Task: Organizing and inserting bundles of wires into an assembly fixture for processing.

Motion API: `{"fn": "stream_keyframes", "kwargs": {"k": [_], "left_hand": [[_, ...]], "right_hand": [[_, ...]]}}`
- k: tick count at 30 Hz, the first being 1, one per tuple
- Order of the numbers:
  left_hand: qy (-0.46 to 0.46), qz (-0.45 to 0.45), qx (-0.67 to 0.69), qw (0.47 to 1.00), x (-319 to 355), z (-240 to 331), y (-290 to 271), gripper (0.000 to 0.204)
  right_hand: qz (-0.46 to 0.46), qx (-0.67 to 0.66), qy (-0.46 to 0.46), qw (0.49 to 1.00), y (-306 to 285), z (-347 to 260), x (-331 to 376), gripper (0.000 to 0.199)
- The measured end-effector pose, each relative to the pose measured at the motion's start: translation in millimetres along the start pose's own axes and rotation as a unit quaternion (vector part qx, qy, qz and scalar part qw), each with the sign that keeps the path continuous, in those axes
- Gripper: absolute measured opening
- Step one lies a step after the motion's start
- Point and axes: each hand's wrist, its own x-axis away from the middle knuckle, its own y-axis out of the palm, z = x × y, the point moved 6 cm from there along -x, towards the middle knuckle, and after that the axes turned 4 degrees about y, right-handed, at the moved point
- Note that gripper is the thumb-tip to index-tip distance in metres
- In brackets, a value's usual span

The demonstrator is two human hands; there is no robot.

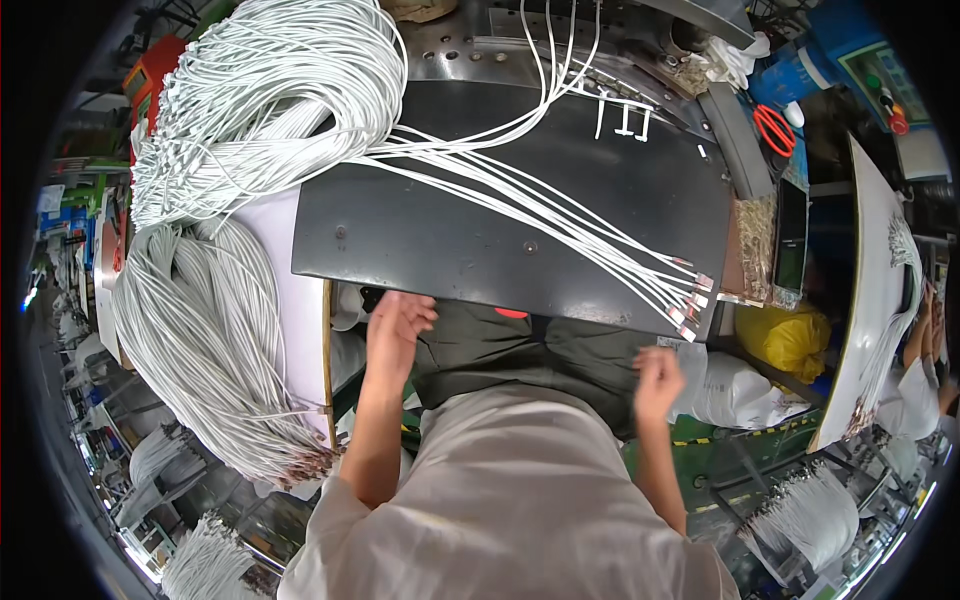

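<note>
My left hand (403,318) is just off the near edge of the dark table (430,235), palm partly showing, fingers loosely bent and apart, holding nothing. Farther right, my right hand (658,380) hangs over my lap, its fingers curled in and nothing showing in them. Beyond it, several white cables (560,220) lie across the table, their small white and red connector ends (693,300) gathered at the right front corner. These cables run back toward a large looped bundle of white cables (345,60) at the far left.
A second cable bundle (200,330) drapes over a pale board at left. Back right stand white brackets (625,118), a metal fixture and red-handled scissors (774,130). A yellow bag (785,338) and a white sack (735,385) sit right of my legs. Another person's arm (918,340) shows far right.
</note>
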Motion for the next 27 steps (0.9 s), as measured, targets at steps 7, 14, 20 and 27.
{"fn": "stream_keyframes", "kwargs": {"k": [7, 14, 20, 27], "left_hand": [[0.08, 0.082, 0.015, 0.993, -9.5, 6.9, -17.2, 0.038], [0.093, 0.099, 0.013, 0.991, -11.5, -1.8, -19.0, 0.039], [0.086, 0.102, 0.018, 0.991, -10.8, -3.1, -22.0, 0.038], [0.096, 0.104, 0.015, 0.99, -13.6, -7.8, -26.6, 0.037]], "right_hand": [[-0.318, 0.031, -0.241, 0.916, 73.2, -164.7, 22.7, 0.015], [-0.106, 0.293, -0.571, 0.759, 130.7, -324.7, -125.6, 0.055], [-0.04, 0.364, -0.605, 0.707, 194.0, -373.3, -217.7, 0.061], [-0.123, 0.402, -0.495, 0.76, 214.7, -371.9, -245.3, 0.067]]}}
